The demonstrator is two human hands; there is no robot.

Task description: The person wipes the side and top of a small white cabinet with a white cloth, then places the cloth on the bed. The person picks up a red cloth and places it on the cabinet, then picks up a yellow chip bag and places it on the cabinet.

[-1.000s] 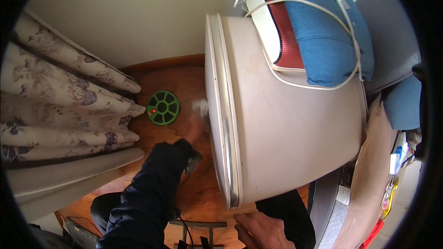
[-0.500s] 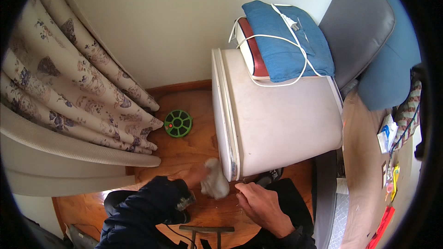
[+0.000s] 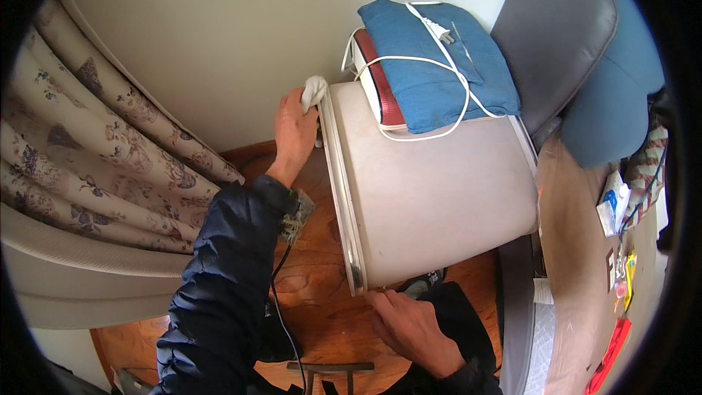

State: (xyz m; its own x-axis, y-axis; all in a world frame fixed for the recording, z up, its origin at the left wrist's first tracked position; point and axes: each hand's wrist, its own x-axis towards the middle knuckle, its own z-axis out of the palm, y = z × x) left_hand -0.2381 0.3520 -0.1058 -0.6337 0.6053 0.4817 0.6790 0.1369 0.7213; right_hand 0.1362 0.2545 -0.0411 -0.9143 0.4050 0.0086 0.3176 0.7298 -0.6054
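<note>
A pale, box-shaped cabinet (image 3: 446, 197) stands before me, with a shiny metal-trimmed edge (image 3: 340, 197) along its left side. My left hand (image 3: 295, 128) is closed on a white cloth (image 3: 314, 92) and presses it against the far left corner of that edge. Part of the cloth is covered by my fingers. At the near corner of the same edge, my right hand (image 3: 413, 328) has its fingers curled, the fingertips touching the cabinet; the underside of its grip is hidden.
On the cabinet lie a blue pad (image 3: 446, 66) with a white cord (image 3: 468, 102) and a red-and-white item (image 3: 380, 84). A grey backrest (image 3: 559, 36) rises behind at right. Floral curtains (image 3: 110, 139) hang on the left over the wooden floor (image 3: 300, 278).
My left hand has carried the cloth from low near the floor up to the cabinet's far left corner. The right hand has barely moved. A green round object is now hidden behind my left arm.
</note>
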